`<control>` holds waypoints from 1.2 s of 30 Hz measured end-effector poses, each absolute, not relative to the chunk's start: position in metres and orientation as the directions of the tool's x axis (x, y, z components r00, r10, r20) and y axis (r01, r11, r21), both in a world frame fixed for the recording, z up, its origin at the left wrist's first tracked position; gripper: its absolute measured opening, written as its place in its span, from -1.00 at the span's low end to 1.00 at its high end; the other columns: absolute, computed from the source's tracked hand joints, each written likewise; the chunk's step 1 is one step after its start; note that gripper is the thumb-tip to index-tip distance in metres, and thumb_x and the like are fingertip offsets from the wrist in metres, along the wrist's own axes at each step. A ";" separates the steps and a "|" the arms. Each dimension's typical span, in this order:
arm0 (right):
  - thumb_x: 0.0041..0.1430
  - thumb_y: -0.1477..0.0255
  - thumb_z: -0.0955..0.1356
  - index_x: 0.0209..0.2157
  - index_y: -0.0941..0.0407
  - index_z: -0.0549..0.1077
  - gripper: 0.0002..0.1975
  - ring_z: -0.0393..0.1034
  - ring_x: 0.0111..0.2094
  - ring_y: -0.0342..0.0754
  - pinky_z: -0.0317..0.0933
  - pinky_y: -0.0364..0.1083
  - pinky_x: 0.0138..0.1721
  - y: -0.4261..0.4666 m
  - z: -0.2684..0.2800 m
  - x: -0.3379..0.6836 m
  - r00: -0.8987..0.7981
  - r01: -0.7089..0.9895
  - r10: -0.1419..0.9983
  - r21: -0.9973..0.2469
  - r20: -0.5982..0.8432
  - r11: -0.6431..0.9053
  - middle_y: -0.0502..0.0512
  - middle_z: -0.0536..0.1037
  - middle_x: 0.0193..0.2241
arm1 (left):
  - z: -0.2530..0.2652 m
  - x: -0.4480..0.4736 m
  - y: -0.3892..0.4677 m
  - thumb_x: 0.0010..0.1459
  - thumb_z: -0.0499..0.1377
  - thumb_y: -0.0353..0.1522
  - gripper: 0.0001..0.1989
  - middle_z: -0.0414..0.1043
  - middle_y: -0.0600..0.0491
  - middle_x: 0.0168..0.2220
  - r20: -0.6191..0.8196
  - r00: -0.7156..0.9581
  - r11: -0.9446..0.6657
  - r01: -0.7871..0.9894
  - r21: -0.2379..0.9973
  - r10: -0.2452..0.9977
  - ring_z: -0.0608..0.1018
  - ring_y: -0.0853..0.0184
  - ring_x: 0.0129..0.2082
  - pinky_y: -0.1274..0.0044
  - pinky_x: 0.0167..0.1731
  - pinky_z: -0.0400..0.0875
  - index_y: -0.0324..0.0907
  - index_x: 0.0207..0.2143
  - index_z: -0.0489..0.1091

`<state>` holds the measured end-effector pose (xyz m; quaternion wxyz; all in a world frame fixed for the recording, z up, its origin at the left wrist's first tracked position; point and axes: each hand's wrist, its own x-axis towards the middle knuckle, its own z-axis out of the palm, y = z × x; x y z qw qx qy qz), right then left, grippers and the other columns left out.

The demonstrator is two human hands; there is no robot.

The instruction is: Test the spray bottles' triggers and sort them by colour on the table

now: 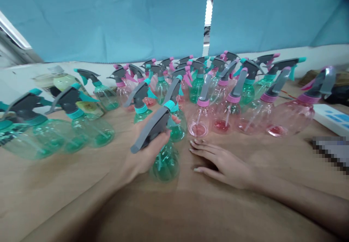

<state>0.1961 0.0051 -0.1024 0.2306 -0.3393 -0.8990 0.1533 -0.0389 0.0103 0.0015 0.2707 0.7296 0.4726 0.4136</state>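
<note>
Evidently, the green spray bottle (165,165) sits at the centre of the frame, with its grey trigger head pointing away; whether its base touches the bench (152,214) cannot be determined. The left hand (145,158) is closed around its neck. The right hand (223,163), right of centre, is spread palm down and holds nothing, its fingertips near a pink bottle (198,122). Further green bottles (103,135) stand at left; mixed colours crowd the middle. A blue sheet (109,16) spans the upper frame.
</note>
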 end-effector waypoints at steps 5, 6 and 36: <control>0.28 0.15 0.25 0.20 0.14 0.26 -0.45 0.13 0.25 0.08 0.07 0.15 0.23 0.006 -0.103 0.196 -0.668 0.558 0.685 -0.413 0.291 0.720 0.17 0.31 0.21 | 0.006 -0.030 0.006 0.12 0.10 -0.31 -0.71 0.52 0.09 -0.33 0.327 0.192 -0.379 0.489 0.786 0.925 0.54 0.27 -0.44 0.46 -0.43 0.42 -0.05 -0.08 0.40; 0.28 0.15 0.24 0.20 0.15 0.26 -0.45 0.13 0.25 0.08 0.08 0.15 0.23 0.006 -0.103 0.195 -0.668 0.563 0.686 -0.407 0.288 0.719 0.18 0.31 0.21 | 0.007 -0.028 0.004 0.11 0.12 -0.31 -0.70 0.54 0.06 -0.26 0.333 0.181 -0.379 0.476 0.793 0.925 0.57 0.24 -0.35 0.45 -0.35 0.45 -0.06 -0.08 0.40; 0.29 0.25 0.26 -0.02 0.09 0.45 -0.67 0.50 -0.13 0.11 0.35 0.11 -0.10 0.003 -0.019 0.137 -0.586 0.698 0.735 -0.249 0.342 0.672 0.12 0.57 -0.08 | -0.020 -0.111 -0.051 0.10 0.21 -0.08 -0.69 0.54 0.03 -0.22 0.472 0.076 -0.362 0.750 0.553 0.878 0.57 0.13 -0.25 0.38 -0.29 0.46 -0.07 -0.22 0.43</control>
